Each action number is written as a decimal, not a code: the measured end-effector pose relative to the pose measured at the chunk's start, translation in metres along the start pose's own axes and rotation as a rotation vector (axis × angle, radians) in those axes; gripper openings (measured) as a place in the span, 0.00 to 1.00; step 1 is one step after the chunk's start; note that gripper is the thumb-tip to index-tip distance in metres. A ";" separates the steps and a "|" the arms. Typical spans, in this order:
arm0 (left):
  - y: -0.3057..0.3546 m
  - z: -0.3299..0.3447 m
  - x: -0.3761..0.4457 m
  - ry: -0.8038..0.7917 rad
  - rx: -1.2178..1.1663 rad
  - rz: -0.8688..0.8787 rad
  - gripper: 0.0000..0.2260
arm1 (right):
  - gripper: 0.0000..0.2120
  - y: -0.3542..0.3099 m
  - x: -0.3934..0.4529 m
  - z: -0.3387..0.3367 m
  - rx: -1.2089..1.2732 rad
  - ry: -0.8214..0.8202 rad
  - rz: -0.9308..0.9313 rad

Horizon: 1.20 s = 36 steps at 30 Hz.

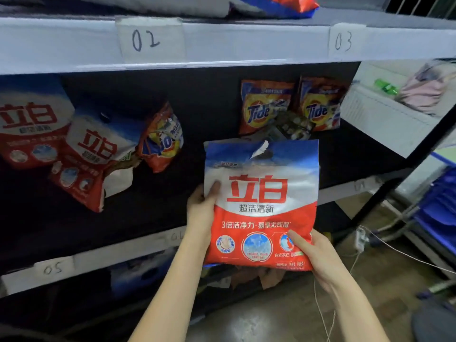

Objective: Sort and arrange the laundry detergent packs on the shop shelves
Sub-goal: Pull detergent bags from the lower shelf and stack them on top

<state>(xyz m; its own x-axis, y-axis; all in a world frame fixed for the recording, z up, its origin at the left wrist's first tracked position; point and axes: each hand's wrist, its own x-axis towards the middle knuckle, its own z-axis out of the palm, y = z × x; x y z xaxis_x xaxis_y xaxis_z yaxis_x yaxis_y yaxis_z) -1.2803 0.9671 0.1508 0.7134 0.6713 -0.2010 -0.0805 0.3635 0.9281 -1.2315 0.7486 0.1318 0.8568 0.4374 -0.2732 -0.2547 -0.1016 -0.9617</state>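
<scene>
The fingers of the left hand (201,208) are hidden behind the held red and white pack (261,206); only the thumb is seen. Most of the right hand (314,255) fingers are hidden behind it too. The pack at the far left (29,127) is cut off by the edge. The small dark pack (291,127) below the two Tide packs (265,107) is too blurred to be read. The things on the bottom shelf (259,275) are partly hidden and cannot be told.

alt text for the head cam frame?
Two hands, left hand and right hand, hold a red, white and blue detergent pack upright before a dark shelf holding matching packs left, orange Tide packs right.
</scene>
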 end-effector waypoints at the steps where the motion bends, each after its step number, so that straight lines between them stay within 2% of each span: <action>1: 0.000 0.011 -0.005 -0.017 0.040 0.042 0.02 | 0.30 -0.001 -0.006 -0.011 0.008 0.019 -0.022; 3: 0.003 0.036 -0.018 -0.064 0.108 0.134 0.03 | 0.37 -0.005 -0.017 -0.035 0.031 0.059 -0.062; 6: 0.010 0.077 -0.045 -0.150 0.127 0.222 0.05 | 0.34 -0.020 -0.035 -0.076 0.084 0.104 -0.114; 9: 0.027 0.117 -0.077 -0.225 0.081 0.300 0.05 | 0.47 -0.042 -0.050 -0.115 0.083 0.130 -0.194; 13: 0.065 0.154 -0.109 -0.249 0.027 0.478 0.04 | 0.48 -0.085 -0.059 -0.143 0.126 0.097 -0.315; 15: 0.091 0.168 -0.118 -0.242 0.024 0.602 0.04 | 0.45 -0.111 -0.058 -0.146 0.144 0.069 -0.392; 16: 0.106 0.174 -0.120 -0.230 0.028 0.655 0.04 | 0.40 -0.125 -0.057 -0.145 0.145 0.054 -0.421; 19: 0.155 0.187 -0.121 -0.211 0.050 0.775 0.04 | 0.13 -0.172 -0.045 -0.135 0.204 0.013 -0.477; 20: 0.171 0.189 -0.119 -0.200 0.068 0.817 0.04 | 0.08 -0.188 -0.039 -0.130 0.203 0.001 -0.490; 22: 0.202 0.191 -0.111 -0.166 0.115 0.880 0.04 | 0.08 -0.218 -0.025 -0.120 0.162 -0.040 -0.544; 26: 0.260 0.188 -0.083 -0.103 0.154 0.969 0.06 | 0.16 -0.275 0.007 -0.095 0.066 -0.136 -0.680; 31: 0.342 0.169 -0.024 -0.026 0.296 1.063 0.07 | 0.14 -0.353 0.060 -0.055 -0.050 -0.231 -0.798; 36: 0.420 0.153 0.043 0.235 0.505 1.133 0.09 | 0.15 -0.428 0.119 0.003 -0.191 -0.292 -0.778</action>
<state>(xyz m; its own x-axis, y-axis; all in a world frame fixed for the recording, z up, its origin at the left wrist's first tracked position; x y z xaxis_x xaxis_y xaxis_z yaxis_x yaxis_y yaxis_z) -1.1771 1.0503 0.5800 0.2736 0.5612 0.7812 -0.2526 -0.7417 0.6213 -1.0220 0.8467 0.5113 0.5995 0.6557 0.4590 0.4611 0.1858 -0.8677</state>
